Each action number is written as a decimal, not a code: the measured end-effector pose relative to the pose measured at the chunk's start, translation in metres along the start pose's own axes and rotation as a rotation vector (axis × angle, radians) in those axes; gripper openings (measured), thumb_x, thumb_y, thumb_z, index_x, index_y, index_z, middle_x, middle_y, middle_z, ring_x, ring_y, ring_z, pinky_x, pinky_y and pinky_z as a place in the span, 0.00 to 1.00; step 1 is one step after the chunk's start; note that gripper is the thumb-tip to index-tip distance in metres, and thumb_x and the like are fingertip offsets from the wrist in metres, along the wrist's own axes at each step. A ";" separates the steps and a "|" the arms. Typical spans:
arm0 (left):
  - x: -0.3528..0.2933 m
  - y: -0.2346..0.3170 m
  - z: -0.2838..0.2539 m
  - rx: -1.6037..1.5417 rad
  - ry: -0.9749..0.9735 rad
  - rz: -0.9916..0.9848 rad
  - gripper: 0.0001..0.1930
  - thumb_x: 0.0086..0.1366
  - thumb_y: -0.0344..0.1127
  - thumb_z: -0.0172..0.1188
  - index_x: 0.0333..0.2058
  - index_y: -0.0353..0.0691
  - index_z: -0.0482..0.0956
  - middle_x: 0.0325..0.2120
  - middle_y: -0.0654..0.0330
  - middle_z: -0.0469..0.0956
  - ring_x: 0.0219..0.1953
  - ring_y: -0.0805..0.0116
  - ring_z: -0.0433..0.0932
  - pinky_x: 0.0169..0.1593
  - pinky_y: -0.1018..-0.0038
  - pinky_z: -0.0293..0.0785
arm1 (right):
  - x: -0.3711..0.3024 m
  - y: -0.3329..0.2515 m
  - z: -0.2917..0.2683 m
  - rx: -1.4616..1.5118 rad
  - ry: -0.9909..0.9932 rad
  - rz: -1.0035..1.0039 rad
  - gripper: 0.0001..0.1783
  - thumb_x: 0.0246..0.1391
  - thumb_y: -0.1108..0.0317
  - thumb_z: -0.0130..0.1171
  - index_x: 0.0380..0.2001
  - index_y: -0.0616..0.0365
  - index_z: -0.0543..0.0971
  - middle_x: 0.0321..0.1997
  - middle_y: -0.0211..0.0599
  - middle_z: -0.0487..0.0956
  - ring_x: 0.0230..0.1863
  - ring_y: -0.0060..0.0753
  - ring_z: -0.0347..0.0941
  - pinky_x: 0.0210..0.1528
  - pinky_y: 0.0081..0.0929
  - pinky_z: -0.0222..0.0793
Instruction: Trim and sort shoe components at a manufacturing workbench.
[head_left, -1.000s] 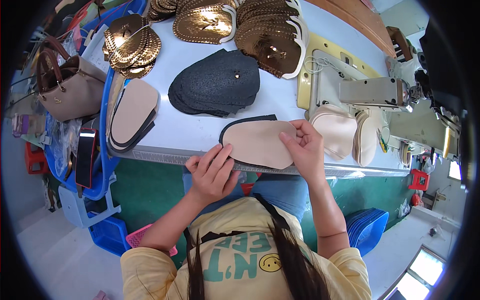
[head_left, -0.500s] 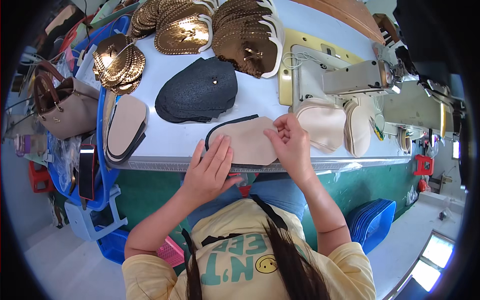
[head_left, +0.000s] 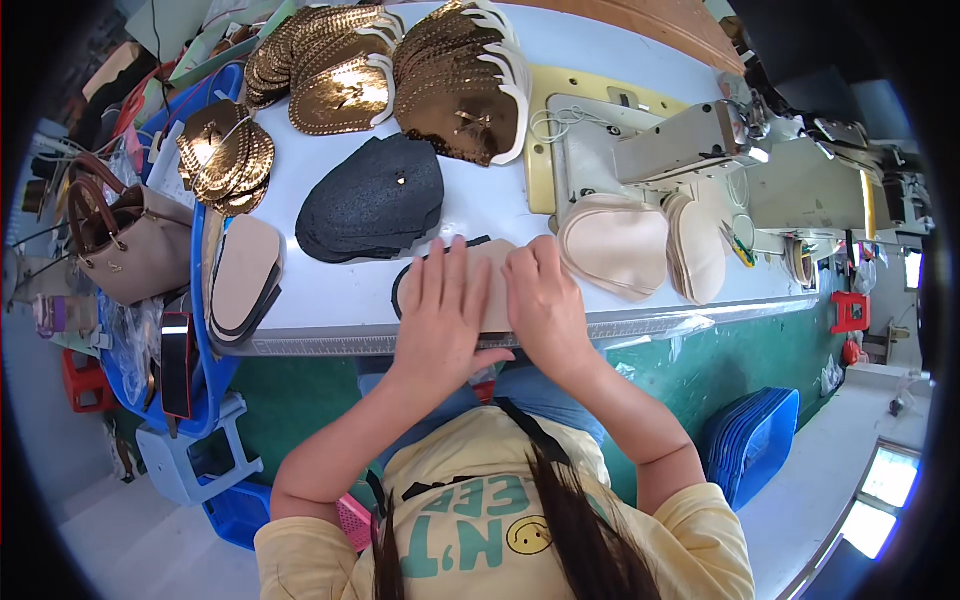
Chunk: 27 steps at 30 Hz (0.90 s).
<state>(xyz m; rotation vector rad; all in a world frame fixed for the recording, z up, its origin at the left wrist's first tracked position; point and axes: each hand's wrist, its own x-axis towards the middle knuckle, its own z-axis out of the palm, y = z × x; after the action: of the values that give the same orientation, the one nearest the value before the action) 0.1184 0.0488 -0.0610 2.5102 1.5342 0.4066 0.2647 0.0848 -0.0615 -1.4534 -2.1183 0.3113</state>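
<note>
A beige sole-shaped piece [head_left: 497,312] lies on a black piece [head_left: 397,292] at the table's front edge, mostly hidden by my hands. My left hand [head_left: 440,315] rests flat on the beige piece, its fingers stretched forward and the thumb out to the right. At the right end of that piece my right hand [head_left: 547,305] is closed, its fingers curled at the edge; the fingertips are partly hidden. Behind them sits a stack of black textured pieces [head_left: 370,200]. A similar beige-on-black pair [head_left: 245,270] lies to the left.
Stacks of shiny bronze pieces [head_left: 460,110] fill the back of the table [head_left: 320,315]. To the right are pale rounded pieces [head_left: 615,245] beside a sewing machine [head_left: 670,150]. A handbag [head_left: 140,240] and blue tub [head_left: 215,370] stand left; blue baskets [head_left: 755,450] are lower right.
My left hand has slid forward and right over the beige piece, fingers now straighter. My right hand has shifted left, closer to the left. The table's contents sit further left in view.
</note>
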 end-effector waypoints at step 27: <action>-0.013 -0.100 -0.058 -0.100 0.423 -0.216 0.25 0.55 0.31 0.60 0.53 0.39 0.70 0.56 0.47 0.64 0.61 0.47 0.58 0.62 0.59 0.55 | 0.027 0.110 -0.090 -0.238 0.000 -0.127 0.13 0.42 0.78 0.58 0.35 0.61 0.72 0.37 0.43 0.70 0.42 0.49 0.67 0.43 0.39 0.65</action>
<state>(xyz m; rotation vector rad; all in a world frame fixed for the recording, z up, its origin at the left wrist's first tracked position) 0.0102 0.0828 -0.0366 2.2469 1.8498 1.0021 0.3946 0.1419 -0.0321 -1.4368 -2.2975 0.0113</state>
